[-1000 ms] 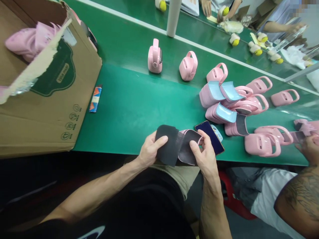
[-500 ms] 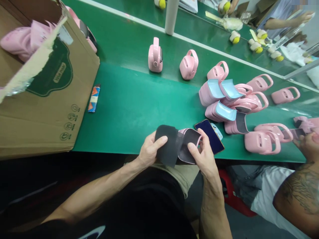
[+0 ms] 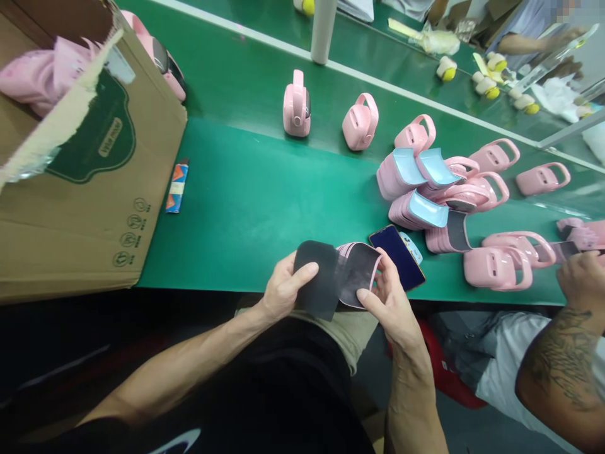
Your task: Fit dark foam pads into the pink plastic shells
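Note:
At the near edge of the green belt [image 3: 246,195] my left hand [image 3: 283,290] is closed on a stack of dark grey pads [image 3: 317,277], thumb lying on the top pad. My right hand [image 3: 390,296] grips the other end of the stack, where a curved dark pad with a pink rim [image 3: 360,277] peels up under its thumb. A dark phone [image 3: 397,255] lies on the belt just beyond my right fingers. Stacks of pink shells with pale blue film [image 3: 416,183] sit to the right.
An open cardboard box [image 3: 94,176] with pink parts stands at left, a small colourful packet [image 3: 177,186] beside it. Pink handled housings [image 3: 360,123] dot the belt. A white post [image 3: 324,28] rises at the back. A co-worker's tattooed arm [image 3: 562,359] works at right.
My right thumb has slid down along the curved pad's edge, and the stack has tipped slightly. The co-worker's hand at right has moved closer to the belt's edge.

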{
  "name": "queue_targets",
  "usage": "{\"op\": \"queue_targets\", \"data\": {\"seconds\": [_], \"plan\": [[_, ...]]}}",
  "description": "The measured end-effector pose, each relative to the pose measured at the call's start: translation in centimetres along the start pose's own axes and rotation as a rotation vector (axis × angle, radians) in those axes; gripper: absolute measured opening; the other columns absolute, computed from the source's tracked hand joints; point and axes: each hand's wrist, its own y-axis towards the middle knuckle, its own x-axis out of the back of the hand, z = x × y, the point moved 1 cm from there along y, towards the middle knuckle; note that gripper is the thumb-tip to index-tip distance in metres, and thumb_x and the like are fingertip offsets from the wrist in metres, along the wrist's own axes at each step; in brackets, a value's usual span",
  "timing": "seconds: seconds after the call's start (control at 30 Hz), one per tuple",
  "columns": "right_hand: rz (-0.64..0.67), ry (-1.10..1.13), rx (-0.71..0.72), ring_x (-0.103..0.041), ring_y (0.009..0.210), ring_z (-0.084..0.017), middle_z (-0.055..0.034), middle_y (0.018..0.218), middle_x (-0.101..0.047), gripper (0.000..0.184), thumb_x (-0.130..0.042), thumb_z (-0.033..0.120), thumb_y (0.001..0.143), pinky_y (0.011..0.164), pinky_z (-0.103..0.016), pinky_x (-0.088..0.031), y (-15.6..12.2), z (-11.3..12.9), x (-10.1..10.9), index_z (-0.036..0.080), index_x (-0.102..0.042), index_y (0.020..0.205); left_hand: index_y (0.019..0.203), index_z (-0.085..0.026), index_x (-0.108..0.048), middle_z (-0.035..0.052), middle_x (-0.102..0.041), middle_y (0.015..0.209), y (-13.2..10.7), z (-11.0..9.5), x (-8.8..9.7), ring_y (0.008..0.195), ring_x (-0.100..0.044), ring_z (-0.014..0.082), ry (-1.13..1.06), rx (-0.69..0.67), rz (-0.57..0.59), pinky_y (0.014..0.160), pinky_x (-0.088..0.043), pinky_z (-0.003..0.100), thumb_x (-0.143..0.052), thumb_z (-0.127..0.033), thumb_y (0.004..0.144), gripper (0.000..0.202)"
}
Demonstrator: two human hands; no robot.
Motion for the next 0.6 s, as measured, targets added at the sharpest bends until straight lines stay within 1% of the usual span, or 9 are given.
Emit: {"op": "queue_targets", "data": {"seconds": [0.1,0.17,0.3,0.37,0.53,0.6], "plan": [[-0.031,0.032,-0.001,-0.052,0.151,-0.037,-0.0144,0.174,-0.039,0.098,-0.082,0.053,0.090,0.112,-0.057,-0.060,-0.13,0.05,0.27,0.033,-0.030,0.170,0.111,-0.014,-0.078,0.0079,-0.077,0.091,0.09,-0.19,0.09,0.075,-0.069,0.0190,0.004,0.001,-0.025,0.068,-0.059,0.028,-0.090,-0.050,0.084,0.046],[-0.041,0.025,-0.002,-0.051,0.152,-0.038,-0.0149,0.174,-0.038,0.098,-0.081,0.057,0.090,0.109,-0.056,-0.062,-0.21,0.16,0.37,0.033,-0.030,0.170,0.112,-0.014,-0.078,0.0085,-0.078,0.091,0.18,-0.27,0.10,0.076,-0.070,0.0203,-0.005,0.002,-0.035,0.068,-0.060,0.029,-0.090,-0.049,0.084,0.046],[-0.012,-0.008,-0.023,-0.052,0.152,-0.037,-0.0134,0.172,-0.043,0.099,-0.079,0.060,0.090,0.111,-0.056,-0.060,-0.11,0.42,0.12,0.033,-0.029,0.171,0.113,-0.014,-0.078,0.0099,-0.079,0.095,0.30,-0.20,0.07,0.079,-0.072,0.0213,-0.013,0.000,-0.040,0.070,-0.060,0.029,-0.090,-0.049,0.084,0.047],[-0.006,0.008,-0.020,-0.052,0.152,-0.037,-0.0133,0.171,-0.044,0.098,-0.080,0.057,0.090,0.112,-0.057,-0.059,-0.02,0.40,0.05,0.032,-0.029,0.171,0.113,-0.014,-0.078,0.0097,-0.079,0.095,0.31,-0.11,0.10,0.079,-0.072,0.0212,-0.013,-0.004,-0.043,0.071,-0.060,0.029,-0.090,-0.048,0.084,0.047],[-0.042,0.050,0.006,-0.051,0.153,-0.038,-0.0155,0.174,-0.040,0.096,-0.081,0.049,0.089,0.109,-0.056,-0.061,0.01,-0.15,0.59,0.032,-0.032,0.170,0.113,-0.014,-0.078,0.0100,-0.080,0.097,0.34,-0.03,0.28,0.081,-0.073,0.0229,-0.023,0.002,-0.054,0.072,-0.061,0.031,-0.091,-0.048,0.083,0.047],[-0.034,0.039,0.009,-0.052,0.152,-0.038,-0.0156,0.174,-0.039,0.095,-0.080,0.046,0.089,0.109,-0.056,-0.061,0.00,-0.25,0.68,0.032,-0.032,0.170,0.115,-0.014,-0.078,0.0105,-0.080,0.098,0.37,-0.02,0.29,0.082,-0.074,0.0232,-0.027,0.004,-0.050,0.073,-0.062,0.031,-0.090,-0.048,0.084,0.048]]}}
